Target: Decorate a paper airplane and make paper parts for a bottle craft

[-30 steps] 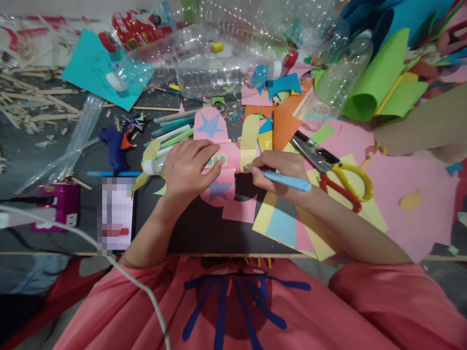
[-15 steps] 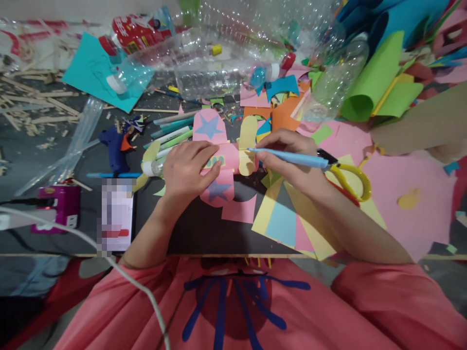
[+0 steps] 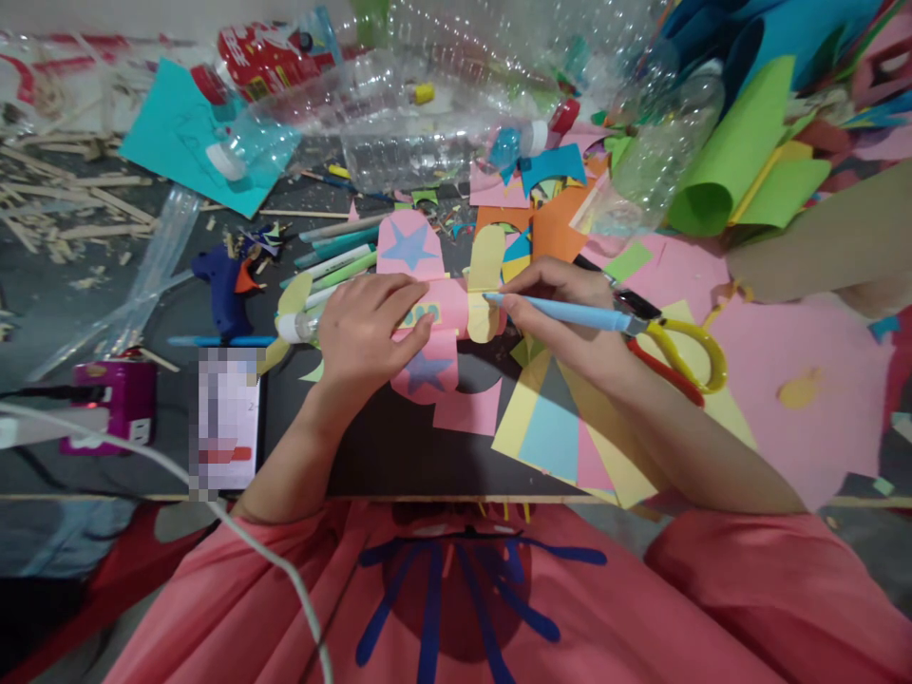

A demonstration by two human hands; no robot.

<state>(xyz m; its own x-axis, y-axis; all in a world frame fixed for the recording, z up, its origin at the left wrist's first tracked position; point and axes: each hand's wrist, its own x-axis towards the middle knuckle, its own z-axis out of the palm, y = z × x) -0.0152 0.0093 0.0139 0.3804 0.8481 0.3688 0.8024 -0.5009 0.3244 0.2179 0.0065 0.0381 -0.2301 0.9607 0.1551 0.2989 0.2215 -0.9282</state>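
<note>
A pink paper-covered bottle model [image 3: 446,309], shaped like a plane with pink wings bearing blue stars [image 3: 408,244] and a yellow band [image 3: 484,285], lies on the dark table. My left hand [image 3: 367,332] presses down on its body, fingers over a small green label. My right hand [image 3: 570,313] holds a light blue pen [image 3: 562,313] almost level, its tip touching the yellow band.
Scissors with yellow and red handles [image 3: 676,351] lie just right of my right hand. A blue glue gun [image 3: 224,280], several markers [image 3: 334,256], a phone [image 3: 228,418], clear plastic bottles [image 3: 427,123] and coloured paper sheets [image 3: 748,152] crowd the table.
My right hand rose from the lower edge of the yellow band and swung the pen from slanted to nearly level, its tip now on the band's middle. The left hand stayed put.
</note>
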